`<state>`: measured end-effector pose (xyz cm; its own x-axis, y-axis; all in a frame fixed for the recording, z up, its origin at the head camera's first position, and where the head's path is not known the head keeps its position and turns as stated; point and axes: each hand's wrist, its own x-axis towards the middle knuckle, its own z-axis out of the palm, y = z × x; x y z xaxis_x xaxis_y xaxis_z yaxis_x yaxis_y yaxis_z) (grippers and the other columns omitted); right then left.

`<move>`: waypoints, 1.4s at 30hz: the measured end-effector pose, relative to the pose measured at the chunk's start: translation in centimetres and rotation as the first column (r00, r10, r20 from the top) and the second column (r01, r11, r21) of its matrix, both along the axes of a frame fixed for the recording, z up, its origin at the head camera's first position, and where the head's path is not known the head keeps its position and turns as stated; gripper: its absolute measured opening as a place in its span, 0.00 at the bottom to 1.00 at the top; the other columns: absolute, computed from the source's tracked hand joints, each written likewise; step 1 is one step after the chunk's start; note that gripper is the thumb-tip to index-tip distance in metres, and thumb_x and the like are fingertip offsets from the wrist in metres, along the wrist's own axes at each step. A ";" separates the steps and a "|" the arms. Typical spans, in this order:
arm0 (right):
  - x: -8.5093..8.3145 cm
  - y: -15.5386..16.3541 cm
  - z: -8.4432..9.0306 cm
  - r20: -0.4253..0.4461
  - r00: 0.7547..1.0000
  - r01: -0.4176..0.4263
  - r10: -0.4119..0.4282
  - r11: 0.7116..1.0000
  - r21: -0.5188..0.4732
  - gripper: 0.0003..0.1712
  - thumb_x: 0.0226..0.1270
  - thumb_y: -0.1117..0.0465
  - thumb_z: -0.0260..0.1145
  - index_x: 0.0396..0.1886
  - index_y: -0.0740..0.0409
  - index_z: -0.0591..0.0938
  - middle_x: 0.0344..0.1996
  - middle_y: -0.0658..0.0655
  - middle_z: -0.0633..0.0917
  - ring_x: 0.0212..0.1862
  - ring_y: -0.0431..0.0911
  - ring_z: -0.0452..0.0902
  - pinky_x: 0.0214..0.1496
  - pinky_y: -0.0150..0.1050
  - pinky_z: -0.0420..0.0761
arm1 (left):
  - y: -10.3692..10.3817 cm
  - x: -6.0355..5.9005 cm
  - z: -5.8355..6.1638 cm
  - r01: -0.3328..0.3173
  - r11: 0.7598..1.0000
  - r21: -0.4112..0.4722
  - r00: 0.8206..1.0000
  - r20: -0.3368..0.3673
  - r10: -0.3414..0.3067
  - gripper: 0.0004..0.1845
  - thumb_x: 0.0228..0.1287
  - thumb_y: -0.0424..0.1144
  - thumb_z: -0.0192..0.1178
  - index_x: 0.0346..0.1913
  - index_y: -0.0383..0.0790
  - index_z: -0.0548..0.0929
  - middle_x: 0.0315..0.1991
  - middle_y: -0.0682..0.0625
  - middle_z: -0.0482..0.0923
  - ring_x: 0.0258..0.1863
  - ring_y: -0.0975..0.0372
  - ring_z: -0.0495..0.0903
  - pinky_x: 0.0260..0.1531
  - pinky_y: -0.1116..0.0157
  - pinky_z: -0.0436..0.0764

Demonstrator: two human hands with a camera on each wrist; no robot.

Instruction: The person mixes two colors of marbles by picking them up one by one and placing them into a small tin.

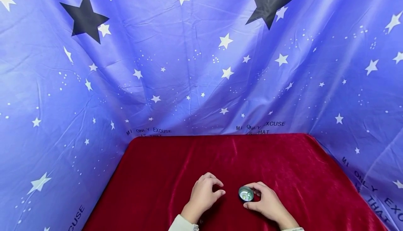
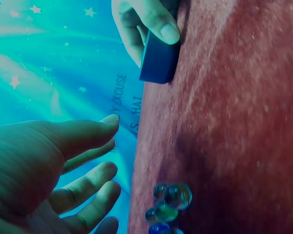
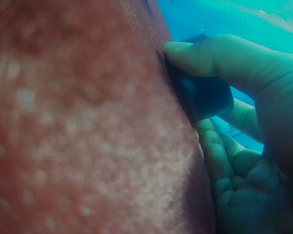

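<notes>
On the red velvet cloth (image 1: 176,164), my right hand (image 1: 249,196) pinches a small round metal tin (image 1: 245,193) between thumb and fingers, its rim tipped toward me with something glassy inside. The right wrist view shows the thumb (image 3: 205,53) pressed on the dark tin (image 3: 207,95), which stands against the cloth. My left hand (image 1: 220,188) hovers just left of the tin and holds nothing, its fingers (image 2: 83,134) loosely spread. Several glass marbles (image 2: 168,202) lie in a cluster on the cloth beside the left hand. They are hidden in the head view.
A blue star-printed sheet (image 1: 201,66) hangs behind and at both sides of the table. The red cloth reaches the far edge (image 1: 220,135), and its right edge (image 1: 340,175) runs diagonally toward me.
</notes>
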<state>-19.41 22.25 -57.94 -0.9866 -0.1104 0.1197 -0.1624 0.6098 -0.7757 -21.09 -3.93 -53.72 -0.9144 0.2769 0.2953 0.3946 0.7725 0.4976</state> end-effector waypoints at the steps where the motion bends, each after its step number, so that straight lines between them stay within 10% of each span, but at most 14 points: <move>1: 0.0 0.0 0.0 0.005 1.000 0.005 -0.005 1.000 0.001 0.32 0.37 0.52 0.89 0.47 0.36 0.87 0.42 0.41 0.84 0.46 0.35 0.79 0.53 0.32 0.80 | -0.1 0.0 0.0 -0.003 1.000 -0.001 1.000 0.004 0.003 0.08 0.52 0.46 0.79 0.37 0.55 0.92 0.40 0.65 0.80 0.44 0.64 0.81 0.43 0.60 0.80; 42: 0.1 0.2 0.2 -0.017 0.999 -0.047 0.047 0.999 -0.016 0.31 0.40 0.52 0.88 0.49 0.38 0.86 0.42 0.44 0.83 0.46 0.37 0.79 0.52 0.32 0.80 | -5.3 0.0 -2.2 -0.054 0.993 0.107 0.997 0.068 0.047 0.07 0.53 0.41 0.78 0.35 0.53 0.91 0.38 0.62 0.80 0.38 0.66 0.79 0.39 0.66 0.79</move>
<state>-19.30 22.44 -57.74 -0.9784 -0.1543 0.1377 -0.2030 0.5887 -0.7824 -21.14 -9.19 -55.89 -0.9447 0.1990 0.2607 0.3203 0.7304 0.6032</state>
